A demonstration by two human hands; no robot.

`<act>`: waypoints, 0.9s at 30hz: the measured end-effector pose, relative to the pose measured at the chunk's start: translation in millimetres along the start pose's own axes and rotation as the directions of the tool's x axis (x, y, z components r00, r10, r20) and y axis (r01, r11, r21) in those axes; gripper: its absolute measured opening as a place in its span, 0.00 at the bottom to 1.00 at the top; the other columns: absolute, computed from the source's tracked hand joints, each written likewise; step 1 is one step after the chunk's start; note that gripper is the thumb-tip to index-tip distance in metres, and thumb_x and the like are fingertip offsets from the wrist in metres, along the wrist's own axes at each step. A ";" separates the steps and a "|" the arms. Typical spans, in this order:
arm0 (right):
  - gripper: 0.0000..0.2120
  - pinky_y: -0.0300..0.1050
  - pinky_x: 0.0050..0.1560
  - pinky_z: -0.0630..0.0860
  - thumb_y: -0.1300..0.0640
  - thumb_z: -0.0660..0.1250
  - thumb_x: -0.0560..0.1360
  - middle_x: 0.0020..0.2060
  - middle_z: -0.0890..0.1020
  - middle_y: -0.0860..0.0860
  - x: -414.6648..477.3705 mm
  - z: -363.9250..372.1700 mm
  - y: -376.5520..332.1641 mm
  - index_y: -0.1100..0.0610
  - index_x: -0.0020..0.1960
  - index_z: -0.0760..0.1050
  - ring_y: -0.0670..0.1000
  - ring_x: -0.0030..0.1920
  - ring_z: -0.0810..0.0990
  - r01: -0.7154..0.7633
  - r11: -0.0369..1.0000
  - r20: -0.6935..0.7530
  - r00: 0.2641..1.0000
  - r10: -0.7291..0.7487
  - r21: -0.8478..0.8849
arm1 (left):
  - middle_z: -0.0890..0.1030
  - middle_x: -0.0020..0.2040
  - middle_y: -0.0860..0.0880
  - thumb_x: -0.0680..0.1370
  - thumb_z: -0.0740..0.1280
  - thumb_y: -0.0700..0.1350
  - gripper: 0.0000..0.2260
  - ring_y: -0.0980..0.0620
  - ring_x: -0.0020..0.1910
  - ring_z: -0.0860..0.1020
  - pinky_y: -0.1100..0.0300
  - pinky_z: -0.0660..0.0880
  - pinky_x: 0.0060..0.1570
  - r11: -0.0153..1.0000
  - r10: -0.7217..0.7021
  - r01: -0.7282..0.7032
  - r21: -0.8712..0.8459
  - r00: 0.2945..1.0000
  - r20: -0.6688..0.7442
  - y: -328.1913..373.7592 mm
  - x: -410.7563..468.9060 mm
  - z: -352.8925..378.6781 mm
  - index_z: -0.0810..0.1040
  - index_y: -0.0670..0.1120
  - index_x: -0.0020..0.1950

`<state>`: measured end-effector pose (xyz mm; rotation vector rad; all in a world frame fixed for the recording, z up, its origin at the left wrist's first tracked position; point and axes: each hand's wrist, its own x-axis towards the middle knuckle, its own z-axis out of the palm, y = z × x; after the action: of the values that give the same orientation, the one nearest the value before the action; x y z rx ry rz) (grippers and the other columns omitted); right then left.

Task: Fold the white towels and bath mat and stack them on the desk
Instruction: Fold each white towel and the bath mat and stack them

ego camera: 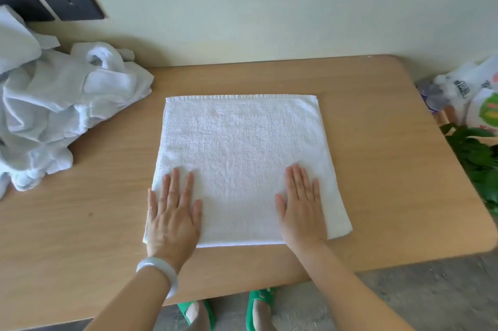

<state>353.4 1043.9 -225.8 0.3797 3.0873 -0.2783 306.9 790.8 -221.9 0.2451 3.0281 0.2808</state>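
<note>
**One towel flat, the rest in a heap**

A white terry towel lies flat in the middle of the pale wooden bench. It is folded to a near square, with its hemmed edge toward the wall and a rounded, doubled edge toward the front. To its left, not touching it, a crumpled heap of white towels sits unfolded by the wall.

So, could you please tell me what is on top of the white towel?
Only the left hand and right hand, palms flat on the white towel near its front edge. The desk directly beneath it is covered.
</note>
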 end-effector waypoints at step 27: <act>0.06 0.43 0.34 0.79 0.64 0.67 0.76 0.37 0.83 0.63 -42.3 -79.3 106.2 0.67 0.43 0.75 0.55 0.35 0.82 -0.690 0.307 0.574 0.719 0.392 0.655 | 0.83 0.34 0.37 0.75 0.71 0.35 0.06 0.41 0.36 0.81 0.55 0.83 0.42 0.292 -0.472 0.685 -0.667 0.710 0.523 -58.5 -26.3 -58.5 0.80 0.32 0.43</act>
<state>420.4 1149.3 -164.5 1.2311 2.0261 -1.6259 317.9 719.3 -173.6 -0.8505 2.1294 1.4229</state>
